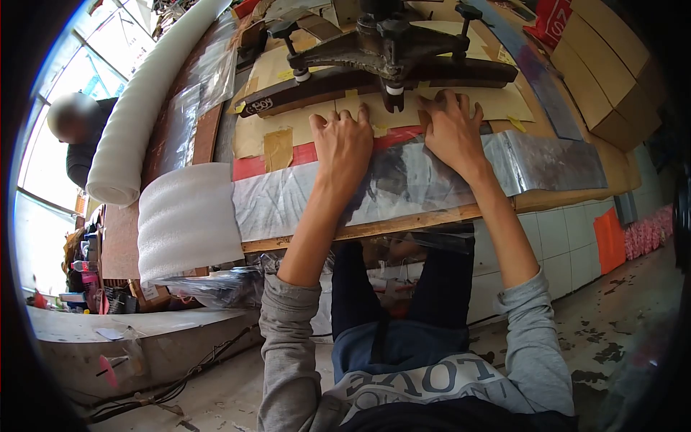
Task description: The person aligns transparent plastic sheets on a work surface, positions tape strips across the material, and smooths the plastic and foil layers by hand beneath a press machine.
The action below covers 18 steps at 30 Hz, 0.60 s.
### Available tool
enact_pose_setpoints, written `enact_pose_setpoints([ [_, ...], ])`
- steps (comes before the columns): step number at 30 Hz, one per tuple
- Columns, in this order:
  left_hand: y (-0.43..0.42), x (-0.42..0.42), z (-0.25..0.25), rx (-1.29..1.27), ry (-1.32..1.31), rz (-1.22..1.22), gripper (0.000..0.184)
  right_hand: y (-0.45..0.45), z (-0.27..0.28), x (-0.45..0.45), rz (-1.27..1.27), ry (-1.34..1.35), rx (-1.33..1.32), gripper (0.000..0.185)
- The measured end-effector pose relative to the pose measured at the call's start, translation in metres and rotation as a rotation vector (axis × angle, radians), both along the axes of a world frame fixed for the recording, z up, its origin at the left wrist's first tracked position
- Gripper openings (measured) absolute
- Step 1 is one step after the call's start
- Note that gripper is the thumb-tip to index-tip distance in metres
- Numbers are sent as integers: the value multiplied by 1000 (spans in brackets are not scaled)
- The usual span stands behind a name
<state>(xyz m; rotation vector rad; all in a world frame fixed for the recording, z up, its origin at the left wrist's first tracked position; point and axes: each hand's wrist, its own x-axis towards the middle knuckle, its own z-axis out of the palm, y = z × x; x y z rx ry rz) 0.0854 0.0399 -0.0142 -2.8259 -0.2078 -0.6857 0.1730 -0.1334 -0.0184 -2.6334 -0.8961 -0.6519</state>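
My left hand (341, 144) lies palm down near the front edge of a cardboard sheet (248, 137), its fingers bent and apart. My right hand (453, 133) rests to the right of it, fingers spread on the cardboard just below a dark metal bar (324, 90). Neither hand shows anything held. Above the bar is a dark metal bracket (374, 50) with knobs. A red strip (252, 167) and clear plastic sheeting (277, 201) run beneath my wrists. Tan tape (278, 150) sits left of my left hand.
A white foam roll (144, 108) lies along the left side, with a foam sheet (187, 219) at the front left corner. Cardboard boxes (604, 65) stand at the right. Another person (75, 133) is beyond the roll at far left. The wooden edge (374, 229) faces me.
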Motion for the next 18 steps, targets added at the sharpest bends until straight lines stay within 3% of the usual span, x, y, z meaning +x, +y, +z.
enact_pose_setpoints([
  [3, -3, -4, 3, -20, 15, 2, 34, 0, 3, -2, -20, 37, -25, 46],
  [18, -2, -1, 10, -89, 115, 20, 37, -1, 4, -4, 155, -39, 74, 20],
])
